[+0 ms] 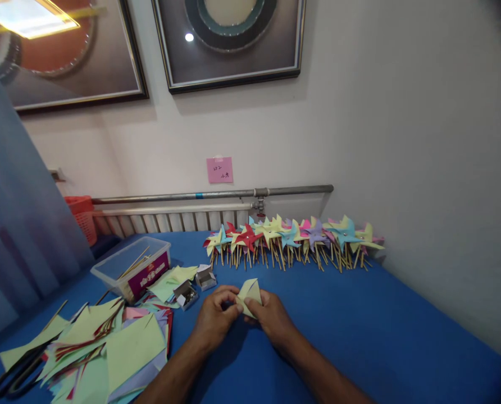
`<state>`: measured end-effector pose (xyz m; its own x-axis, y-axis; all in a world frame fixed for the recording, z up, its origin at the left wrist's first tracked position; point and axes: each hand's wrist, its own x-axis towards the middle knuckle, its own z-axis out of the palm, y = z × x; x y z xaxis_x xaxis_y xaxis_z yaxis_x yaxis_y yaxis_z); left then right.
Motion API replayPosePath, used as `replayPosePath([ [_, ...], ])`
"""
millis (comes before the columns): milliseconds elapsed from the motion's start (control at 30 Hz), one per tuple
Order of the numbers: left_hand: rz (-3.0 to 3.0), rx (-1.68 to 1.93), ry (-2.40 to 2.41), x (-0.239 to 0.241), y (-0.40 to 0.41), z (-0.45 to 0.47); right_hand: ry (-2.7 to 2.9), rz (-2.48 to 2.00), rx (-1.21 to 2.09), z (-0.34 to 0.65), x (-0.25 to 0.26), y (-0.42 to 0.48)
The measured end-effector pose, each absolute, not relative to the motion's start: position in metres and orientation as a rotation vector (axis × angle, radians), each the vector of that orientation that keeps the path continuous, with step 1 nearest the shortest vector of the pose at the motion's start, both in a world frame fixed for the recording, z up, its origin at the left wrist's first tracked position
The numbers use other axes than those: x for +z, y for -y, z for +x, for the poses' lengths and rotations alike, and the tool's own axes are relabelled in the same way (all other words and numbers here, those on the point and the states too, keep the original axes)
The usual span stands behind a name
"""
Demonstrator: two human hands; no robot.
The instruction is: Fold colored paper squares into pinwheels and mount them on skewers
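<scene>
Here we are, looking down along our own two forearms, and both hands meet in the middle of the blue surface point(360, 331). Between them sits the yellow paper point(251, 290), a small folded piece lifted just off the surface. Its pointed flaps stand up above the fingertips, away from us.

Our left hand point(214, 318) comes in from the left with the fingers curled, thumb and forefinger closing on the paper's lower left corner. Our right hand point(272, 317) comes in from the right with the thumb on top, pinching the lower edge. Most of the piece sits on this side, so the right hand carries more of it and the left only nips the corner. The two hands are touching or very nearly so at the fingertips; we can't quite tell which. The paper's longer run, as far as we can judge, goes up and away from us, toward the wall.

Straight beyond the paper, well apart from the hands, a row of pinwheels point(292, 238) lies along the foot of the wall, sticks pointing back at us. Off to our left, nearer the left hand, two small boxes point(186, 294) lie open. Past them is the clear box point(130, 269) with wooden sticks point(133, 264) inside. Closer to us is a loose heap of paper squares point(124, 348). Scissors point(12, 370) lie at the far left edge of that heap, well apart from either hand.
</scene>
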<state>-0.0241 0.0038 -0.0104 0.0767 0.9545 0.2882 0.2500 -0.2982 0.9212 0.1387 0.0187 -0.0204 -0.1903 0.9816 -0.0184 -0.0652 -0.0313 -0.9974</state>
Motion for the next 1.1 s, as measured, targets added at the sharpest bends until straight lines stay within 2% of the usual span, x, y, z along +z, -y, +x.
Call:
replayPosePath([
  [800,1.611,1.454,-1.446,-0.007,0.003,-0.016,1.465,-1.044,1.254,0.140,-0.016,-0.012],
  [933,1.326,1.385,-1.425,-0.010,-0.002,-0.018,1.386,-1.004,1.314,0.140,-0.013,-0.011],
  [1100,1.094,1.216,-1.169,-0.010,-0.005,-0.019,1.381,-0.980,1.371,0.139,-0.010,-0.011],
])
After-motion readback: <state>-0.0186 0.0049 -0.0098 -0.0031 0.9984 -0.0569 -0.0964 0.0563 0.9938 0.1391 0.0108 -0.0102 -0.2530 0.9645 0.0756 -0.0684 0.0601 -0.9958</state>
